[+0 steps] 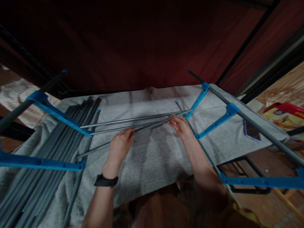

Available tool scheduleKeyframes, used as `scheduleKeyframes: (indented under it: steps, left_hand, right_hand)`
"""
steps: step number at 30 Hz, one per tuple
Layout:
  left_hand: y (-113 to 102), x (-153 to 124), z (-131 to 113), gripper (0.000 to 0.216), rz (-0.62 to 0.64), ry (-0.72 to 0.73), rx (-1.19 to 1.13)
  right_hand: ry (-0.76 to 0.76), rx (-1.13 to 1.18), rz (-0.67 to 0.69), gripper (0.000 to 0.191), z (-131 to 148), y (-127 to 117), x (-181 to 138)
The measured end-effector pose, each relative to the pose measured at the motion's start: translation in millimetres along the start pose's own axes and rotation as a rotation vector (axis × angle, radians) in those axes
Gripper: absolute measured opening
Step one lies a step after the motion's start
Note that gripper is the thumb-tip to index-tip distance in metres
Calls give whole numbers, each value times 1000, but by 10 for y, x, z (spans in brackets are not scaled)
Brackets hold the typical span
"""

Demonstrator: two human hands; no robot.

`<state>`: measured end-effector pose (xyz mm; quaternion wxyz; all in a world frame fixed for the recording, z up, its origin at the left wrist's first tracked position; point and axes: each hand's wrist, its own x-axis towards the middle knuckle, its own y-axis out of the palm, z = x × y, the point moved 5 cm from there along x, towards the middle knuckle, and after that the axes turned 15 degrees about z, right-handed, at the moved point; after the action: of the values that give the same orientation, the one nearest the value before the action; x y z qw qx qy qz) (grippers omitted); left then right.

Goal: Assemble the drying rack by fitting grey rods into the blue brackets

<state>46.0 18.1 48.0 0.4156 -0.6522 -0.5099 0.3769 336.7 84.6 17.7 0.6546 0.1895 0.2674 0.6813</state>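
Note:
My left hand (120,142) and my right hand (180,125) are both closed around one thin grey metal rod (152,126). The rod slants between two side frames, its left end near a lower blue plastic bracket (45,162). My right hand grips it near its right end, close to the right-side blue bracket (217,122). Behind it, another grey rod (133,119) spans from the upper left blue bracket (59,115) toward the far right blue bracket (198,99). My left wrist wears a black watch (106,181).
A bundle of grey tubes (54,142) lies at the left on the grey cloth (152,164). Long side tubes (263,131) slope at the right, near a phone (251,130). A red box (285,115) and a black metal frame (247,173) stand beyond the cloth's right edge.

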Motion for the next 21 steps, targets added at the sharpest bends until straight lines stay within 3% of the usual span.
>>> scheduleKeyframes:
  steps: [9,21]
  left_hand:
    - [-23,-30,126,23,-18,-50,-8]
    - [-54,-44,135,18,57,-116,44]
  right_hand:
    - [-14,-14,-55,25,22,-32,-7]
    - [-3,-30,-47,22,-7,-21,9]
